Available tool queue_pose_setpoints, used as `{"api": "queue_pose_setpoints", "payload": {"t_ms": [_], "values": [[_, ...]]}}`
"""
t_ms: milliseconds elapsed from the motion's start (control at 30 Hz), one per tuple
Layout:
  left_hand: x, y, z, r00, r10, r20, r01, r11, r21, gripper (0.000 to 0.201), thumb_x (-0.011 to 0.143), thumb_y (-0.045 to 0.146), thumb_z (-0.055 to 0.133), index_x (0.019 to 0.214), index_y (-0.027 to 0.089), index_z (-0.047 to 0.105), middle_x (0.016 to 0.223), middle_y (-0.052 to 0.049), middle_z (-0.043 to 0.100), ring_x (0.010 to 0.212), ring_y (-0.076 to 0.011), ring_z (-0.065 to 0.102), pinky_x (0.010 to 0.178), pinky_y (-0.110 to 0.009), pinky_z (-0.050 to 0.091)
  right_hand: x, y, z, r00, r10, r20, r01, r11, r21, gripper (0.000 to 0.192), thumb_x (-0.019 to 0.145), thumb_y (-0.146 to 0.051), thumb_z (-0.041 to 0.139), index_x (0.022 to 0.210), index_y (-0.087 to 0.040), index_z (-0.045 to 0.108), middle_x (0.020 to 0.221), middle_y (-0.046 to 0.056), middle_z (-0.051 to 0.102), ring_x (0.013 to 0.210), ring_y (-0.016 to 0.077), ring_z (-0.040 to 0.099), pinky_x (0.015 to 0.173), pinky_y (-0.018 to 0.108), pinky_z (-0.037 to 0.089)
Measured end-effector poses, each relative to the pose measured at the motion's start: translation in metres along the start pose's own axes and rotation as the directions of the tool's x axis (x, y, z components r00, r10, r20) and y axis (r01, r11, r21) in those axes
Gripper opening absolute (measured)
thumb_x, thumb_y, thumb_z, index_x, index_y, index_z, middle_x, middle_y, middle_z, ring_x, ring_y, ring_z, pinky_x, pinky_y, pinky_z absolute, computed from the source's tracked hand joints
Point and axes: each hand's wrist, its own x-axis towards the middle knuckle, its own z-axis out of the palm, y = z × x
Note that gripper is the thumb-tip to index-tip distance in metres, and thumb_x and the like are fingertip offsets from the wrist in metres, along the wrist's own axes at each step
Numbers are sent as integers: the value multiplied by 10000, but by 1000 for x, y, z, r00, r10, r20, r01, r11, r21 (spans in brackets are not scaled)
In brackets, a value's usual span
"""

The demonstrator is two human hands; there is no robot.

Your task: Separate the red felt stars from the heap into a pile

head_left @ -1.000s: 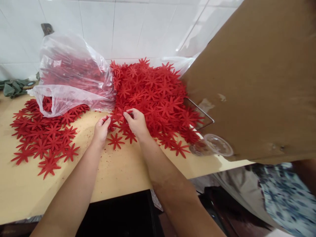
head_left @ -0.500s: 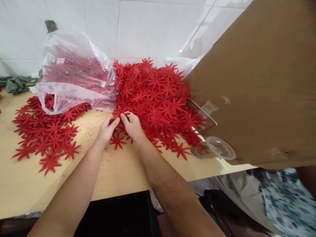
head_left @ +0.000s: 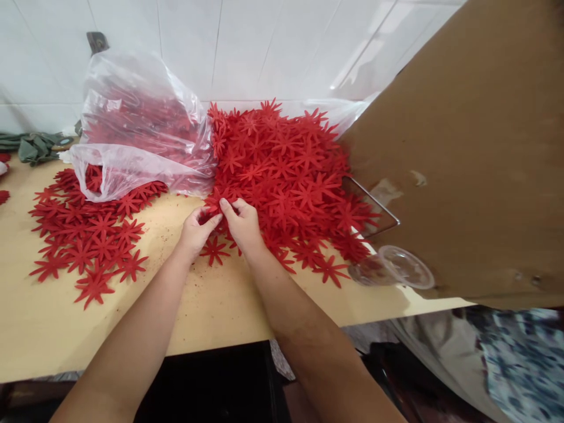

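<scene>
My left hand [head_left: 197, 231] and my right hand [head_left: 241, 222] meet at the near left edge of a big heap of red flower-shaped cut-outs [head_left: 282, 164]. Between them, fingertips and thumbs pinch one red flower cut-out [head_left: 214, 202], whose petals partly blend into the heap behind. A single loose flower [head_left: 214, 251] lies on the table just below the hands. Further left, a smaller spread of the same red flowers [head_left: 94, 241] lies on the table, partly under a clear plastic bag [head_left: 145, 123] that holds more of them.
A large brown board [head_left: 476, 164] leans along the right side, with a bent metal rod [head_left: 374, 200] sticking out. A clear plastic cup [head_left: 405, 267] lies tipped at the heap's right. Green fabric [head_left: 37, 147] sits at the far left. White tiles [head_left: 255, 47] stand behind the pale table [head_left: 211, 317].
The view has shifted slightly, so everything appears a little further right. My fingers have moved slightly on the flower, and more of its petals show above them.
</scene>
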Motion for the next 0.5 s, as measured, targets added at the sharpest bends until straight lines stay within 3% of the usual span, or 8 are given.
{"api": "queue_pose_setpoints", "payload": {"t_ms": [200, 367, 500], "values": [[-2, 2, 2, 999, -42, 17, 42, 998, -37, 259, 603, 284, 673, 775, 145, 537, 751, 7, 603, 692, -81, 543, 741, -245, 427, -6, -3, 10, 1000, 27, 13, -28, 993, 111, 157, 696, -328, 541, 744, -179, 542, 734, 18, 564, 704, 131, 521, 685, 275, 436], [0, 0, 2, 999, -35, -17, 34, 999, -11, 166, 647, 234, 625, 744, 149, 521, 630, 34, 560, 553, -52, 494, 598, -198, 424, -1, -7, 1, 993, 21, -113, -8, 993, 121, 175, 687, -348, 549, 685, -177, 512, 640, -17, 522, 600, 101, 479, 640, 258, 418], [1, 1, 0, 994, -61, -94, 63, 998, 19, 129, 678, 226, 584, 684, 166, 470, 537, 52, 501, 474, -53, 458, 495, -189, 409, 8, -5, -12, 974, 84, -210, -64, 993, 102, 233, 672, -406, 563, 689, -185, 494, 581, -35, 503, 539, 94, 451, 570, 247, 391]]}}
